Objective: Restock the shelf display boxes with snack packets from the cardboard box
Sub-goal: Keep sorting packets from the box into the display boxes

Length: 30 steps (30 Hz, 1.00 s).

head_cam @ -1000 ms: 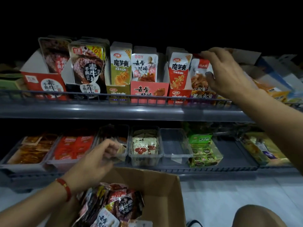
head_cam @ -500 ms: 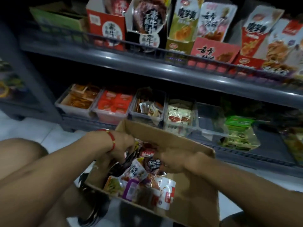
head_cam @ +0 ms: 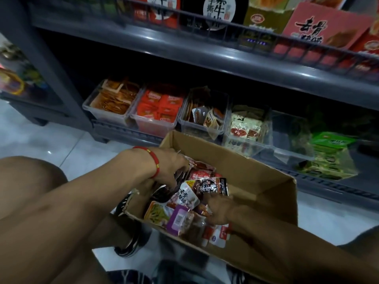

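Observation:
An open cardboard box [head_cam: 264, 181] sits on the floor below the shelves, its left half heaped with mixed snack packets [head_cam: 190, 214]. Both my hands are down inside it. My left hand [head_cam: 170, 169], with a red string on the wrist, curls over dark packets at the box's left edge. On the right of the heap my right hand [head_cam: 220, 209] has its fingers dug in among the packets, beside a dark red packet [head_cam: 213, 186]. Whether either hand grips one packet is hidden. Cardboard display boxes [head_cam: 326, 27] stand on the upper shelf.
Clear plastic bins [head_cam: 203, 124] of packets line the lower shelf; one bin [head_cam: 291, 140] further right looks bare inside. Green packs [head_cam: 330, 158] lie at the right end. A grey rail [head_cam: 205, 56] fronts the upper shelf. My knee [head_cam: 30, 177] is at left, over pale floor tiles.
My right hand came down from the upper shelf into the cardboard box, and my left hand moved from the box's edge into the packets. The view has tipped downward and closer.

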Tool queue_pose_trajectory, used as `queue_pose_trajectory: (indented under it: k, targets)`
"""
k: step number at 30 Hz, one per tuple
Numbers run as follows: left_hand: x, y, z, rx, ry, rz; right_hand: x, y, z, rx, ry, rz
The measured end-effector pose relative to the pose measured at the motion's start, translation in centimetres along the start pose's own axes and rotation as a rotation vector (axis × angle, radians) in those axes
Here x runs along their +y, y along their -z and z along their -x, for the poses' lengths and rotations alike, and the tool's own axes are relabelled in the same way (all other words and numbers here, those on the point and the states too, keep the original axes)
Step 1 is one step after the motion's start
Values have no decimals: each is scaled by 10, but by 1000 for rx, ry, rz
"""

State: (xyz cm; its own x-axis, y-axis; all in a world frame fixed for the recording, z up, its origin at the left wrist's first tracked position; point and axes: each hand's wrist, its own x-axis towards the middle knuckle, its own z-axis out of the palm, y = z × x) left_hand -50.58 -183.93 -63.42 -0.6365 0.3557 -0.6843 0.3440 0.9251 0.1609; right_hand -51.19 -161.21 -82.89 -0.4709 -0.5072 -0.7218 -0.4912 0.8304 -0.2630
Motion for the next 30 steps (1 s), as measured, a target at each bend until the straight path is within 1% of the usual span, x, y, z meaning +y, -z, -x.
queue_pose_trajectory:
  k: [2, 4, 6, 9, 11, 14, 17, 19, 21, 25, 28, 30]
  targets:
    - [3, 1, -5, -2, -9, 4, -3, 4, 7, -22, -17, -46]
    - [5, -1, -10, 2, -25, -20, -5, 3, 18, -55, -61, -72]
    - [7, -1, -14, -2, -39, -22, -5, -1, 28, -77, -121, -148]
    - [8, -3, -20, -8, -43, -29, -9, -5, 45, -44, -104, -138]
    - [11, -4, -23, -19, -47, -34, -6, -1, 47, -57, -129, -162]
    - [15, -4, -24, -25, -55, -14, 0, 22, 54, -47, -159, -257]
    - [22, -6, -26, -26, -65, 16, 12, 48, 74, 3, -195, -304]
    - [26, -8, -28, 10, -66, 70, 19, 65, 91, 58, -166, -409]
    - [31, -10, -31, 84, -64, 198, 23, 79, 109, 113, -103, -589]
    - [34, -10, -35, 233, -71, 638, 15, 97, 142, 238, 50, -991]
    - [29, -7, -36, 359, -89, 990, 12, 99, 152, 304, 71, -1151]
    - [27, -3, -34, 417, -110, 1088, 12, 100, 157, 324, 65, -1243]
